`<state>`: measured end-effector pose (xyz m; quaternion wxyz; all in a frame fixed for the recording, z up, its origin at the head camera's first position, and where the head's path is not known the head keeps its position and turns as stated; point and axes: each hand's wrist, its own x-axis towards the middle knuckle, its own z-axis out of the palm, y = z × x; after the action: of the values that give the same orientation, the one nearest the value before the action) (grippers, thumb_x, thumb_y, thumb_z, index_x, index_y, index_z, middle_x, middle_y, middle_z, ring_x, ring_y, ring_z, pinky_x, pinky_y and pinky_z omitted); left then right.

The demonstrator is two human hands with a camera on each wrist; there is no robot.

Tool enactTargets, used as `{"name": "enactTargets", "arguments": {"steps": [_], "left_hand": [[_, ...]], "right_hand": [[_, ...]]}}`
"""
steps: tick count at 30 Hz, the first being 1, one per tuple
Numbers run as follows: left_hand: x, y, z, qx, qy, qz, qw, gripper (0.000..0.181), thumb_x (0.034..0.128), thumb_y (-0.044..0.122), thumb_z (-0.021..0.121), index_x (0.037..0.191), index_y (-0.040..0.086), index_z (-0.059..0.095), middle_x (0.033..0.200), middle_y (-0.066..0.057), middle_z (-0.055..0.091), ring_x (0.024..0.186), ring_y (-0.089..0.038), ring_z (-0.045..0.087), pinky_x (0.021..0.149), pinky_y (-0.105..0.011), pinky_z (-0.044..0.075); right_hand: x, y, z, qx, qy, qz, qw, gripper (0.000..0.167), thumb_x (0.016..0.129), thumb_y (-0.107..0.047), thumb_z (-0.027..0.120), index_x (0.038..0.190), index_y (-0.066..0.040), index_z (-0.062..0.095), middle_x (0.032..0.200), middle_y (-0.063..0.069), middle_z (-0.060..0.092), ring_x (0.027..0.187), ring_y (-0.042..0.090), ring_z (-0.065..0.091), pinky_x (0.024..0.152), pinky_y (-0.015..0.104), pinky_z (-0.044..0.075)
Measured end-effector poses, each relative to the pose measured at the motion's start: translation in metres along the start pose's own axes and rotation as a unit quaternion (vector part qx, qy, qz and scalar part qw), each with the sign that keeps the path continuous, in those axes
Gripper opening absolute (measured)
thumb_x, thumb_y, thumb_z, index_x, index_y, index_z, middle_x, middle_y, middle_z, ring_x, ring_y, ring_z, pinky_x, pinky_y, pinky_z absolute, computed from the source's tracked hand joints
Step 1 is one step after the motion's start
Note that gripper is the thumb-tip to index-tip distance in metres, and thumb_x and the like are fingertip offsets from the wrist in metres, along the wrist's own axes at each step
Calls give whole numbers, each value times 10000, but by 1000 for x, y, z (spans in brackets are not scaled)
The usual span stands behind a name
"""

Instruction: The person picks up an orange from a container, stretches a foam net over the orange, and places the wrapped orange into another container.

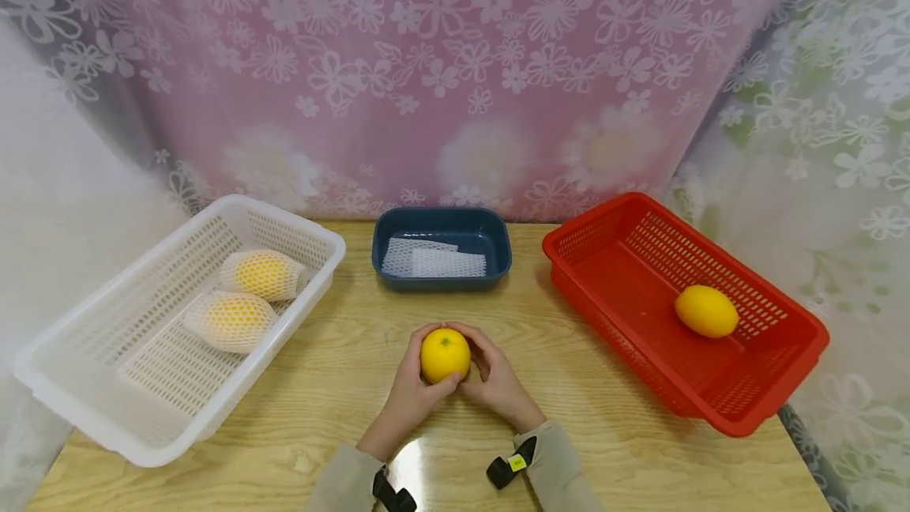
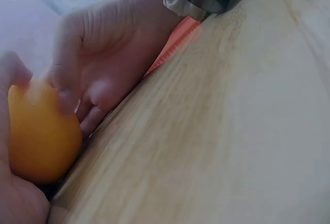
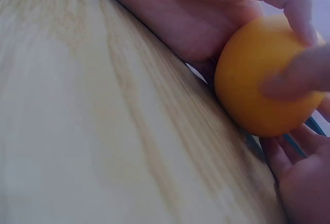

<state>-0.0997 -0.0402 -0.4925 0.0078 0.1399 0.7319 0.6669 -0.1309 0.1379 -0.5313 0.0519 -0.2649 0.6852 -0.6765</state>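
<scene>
Midway along the near part of the table, a round yellow-orange fruit, which looks like an orange (image 1: pixel 445 355), is held between both hands with its green stem end facing up. My left hand (image 1: pixel 414 389) curls round its left side, the thumb across the front. From the other side my right hand (image 1: pixel 501 387) cups it, fingers bent round the back. In the left wrist view the orange (image 2: pixel 41 133) appears low, close to the wooden surface. The right wrist view shows a thumb blurred in front of the orange (image 3: pixel 242 87); whether the fruit touches the table I cannot tell.
At left, a white basket (image 1: pixel 273 342) holds two yellow fruits in white foam nets (image 1: pixel 231 321). A dark blue tray (image 1: pixel 442 284) with flat foam net sleeves (image 1: pixel 448 262) stands at the back. The red basket (image 1: pixel 611 330) at right contains one bare yellow fruit (image 1: pixel 707 311).
</scene>
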Motion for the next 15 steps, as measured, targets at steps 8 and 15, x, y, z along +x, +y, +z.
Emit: {"name": "enactTargets", "arguments": {"steps": [8,15], "left_hand": [[2,0,2,-3,-13,11,10000,749,804,29,782,1437,-13,383,1383,-142,493,1151,-261,544,955,-433,454],[1,-1,3,33,114,-114,9999,742,791,35,797,1425,63,412,1352,-112,523,1125,-248,561,941,-438,462]], "right_hand": [[4,-11,-8,566,904,683,9919,587,816,230,479,1376,56,478,1355,266,503,1188,267,546,1006,274,455],[33,-39,-25,-45,1602,29,9871,294,932,142,499,1222,150,542,1148,341,582,988,403,607,883,287,532]]}}
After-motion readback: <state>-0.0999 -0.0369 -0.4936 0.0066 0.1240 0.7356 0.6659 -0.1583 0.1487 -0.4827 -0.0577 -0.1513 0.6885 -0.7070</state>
